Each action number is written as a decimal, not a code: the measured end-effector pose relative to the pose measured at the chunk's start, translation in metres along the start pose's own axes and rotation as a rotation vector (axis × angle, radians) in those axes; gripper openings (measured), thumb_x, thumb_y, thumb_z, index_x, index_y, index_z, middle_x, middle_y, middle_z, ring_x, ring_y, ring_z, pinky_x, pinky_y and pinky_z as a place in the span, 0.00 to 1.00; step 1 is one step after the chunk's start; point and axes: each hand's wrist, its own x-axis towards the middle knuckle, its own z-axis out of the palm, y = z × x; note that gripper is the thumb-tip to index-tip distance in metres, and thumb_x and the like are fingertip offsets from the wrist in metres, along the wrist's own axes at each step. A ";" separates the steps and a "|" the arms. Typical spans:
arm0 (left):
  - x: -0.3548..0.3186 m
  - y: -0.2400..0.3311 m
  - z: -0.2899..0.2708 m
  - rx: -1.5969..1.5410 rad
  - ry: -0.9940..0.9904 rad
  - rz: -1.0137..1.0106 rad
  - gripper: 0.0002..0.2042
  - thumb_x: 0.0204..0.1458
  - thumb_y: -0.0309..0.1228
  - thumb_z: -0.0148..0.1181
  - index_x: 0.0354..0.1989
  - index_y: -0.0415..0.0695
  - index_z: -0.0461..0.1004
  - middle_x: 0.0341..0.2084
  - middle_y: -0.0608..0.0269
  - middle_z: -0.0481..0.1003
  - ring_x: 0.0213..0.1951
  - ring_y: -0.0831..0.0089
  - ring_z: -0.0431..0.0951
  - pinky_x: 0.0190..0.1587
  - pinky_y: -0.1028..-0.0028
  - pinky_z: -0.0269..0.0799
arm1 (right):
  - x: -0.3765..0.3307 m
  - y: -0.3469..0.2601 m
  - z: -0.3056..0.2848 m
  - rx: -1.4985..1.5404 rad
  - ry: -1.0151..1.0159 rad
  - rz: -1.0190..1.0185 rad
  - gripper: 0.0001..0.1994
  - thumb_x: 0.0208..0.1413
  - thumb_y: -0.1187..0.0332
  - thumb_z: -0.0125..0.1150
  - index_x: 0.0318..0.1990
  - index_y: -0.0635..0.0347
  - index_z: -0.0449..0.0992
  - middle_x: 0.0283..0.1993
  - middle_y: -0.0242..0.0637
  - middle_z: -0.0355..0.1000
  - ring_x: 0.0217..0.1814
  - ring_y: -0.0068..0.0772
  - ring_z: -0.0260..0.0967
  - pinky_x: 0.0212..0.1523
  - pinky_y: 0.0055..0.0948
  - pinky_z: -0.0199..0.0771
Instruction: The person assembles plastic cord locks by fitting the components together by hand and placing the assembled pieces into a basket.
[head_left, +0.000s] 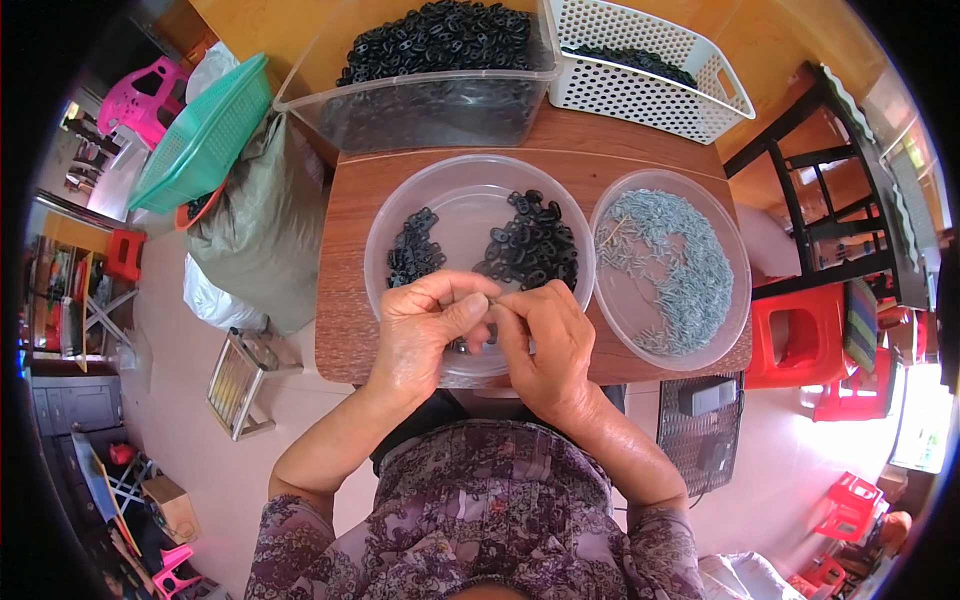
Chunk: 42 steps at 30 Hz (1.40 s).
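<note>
My left hand and my right hand meet fingertip to fingertip over the near rim of a round clear plastic tub. Both are closed in a pinch; whatever lies between the fingertips is too small and covered to name. Inside the tub, a pile of small black plastic pieces with holes lies at the left. A larger heap of black oval pieces fills the right side. To the right, a shallow round clear tray holds many thin grey-blue pins or screws.
At the table's back stand a large clear bin of black pieces and a white perforated basket. Left of the wooden table are a stuffed sack and a green basket. Red stools stand at the right.
</note>
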 end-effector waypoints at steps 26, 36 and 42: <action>-0.002 0.000 -0.011 -0.010 -0.019 -0.066 0.06 0.50 0.18 0.57 0.37 0.34 0.72 0.25 0.63 0.74 0.24 0.79 0.72 0.29 0.81 0.69 | -0.002 0.001 -0.001 -0.057 -0.122 -0.078 0.08 0.42 0.81 0.60 0.31 0.63 0.69 0.26 0.37 0.66 0.25 0.38 0.63 0.25 0.33 0.64; -0.002 0.001 -0.013 -0.091 -0.002 -0.210 0.06 0.47 0.18 0.60 0.34 0.33 0.73 0.25 0.61 0.74 0.22 0.76 0.73 0.24 0.78 0.70 | -0.004 0.000 -0.006 -0.136 -0.189 -0.216 0.11 0.40 0.81 0.62 0.33 0.62 0.71 0.28 0.36 0.70 0.25 0.38 0.64 0.25 0.31 0.65; -0.006 0.002 -0.008 -0.186 0.044 -0.197 0.08 0.46 0.18 0.60 0.35 0.33 0.71 0.25 0.59 0.74 0.21 0.75 0.74 0.22 0.77 0.70 | -0.004 -0.005 -0.005 -0.029 -0.133 -0.131 0.09 0.41 0.81 0.62 0.32 0.63 0.72 0.27 0.36 0.70 0.25 0.37 0.64 0.26 0.30 0.65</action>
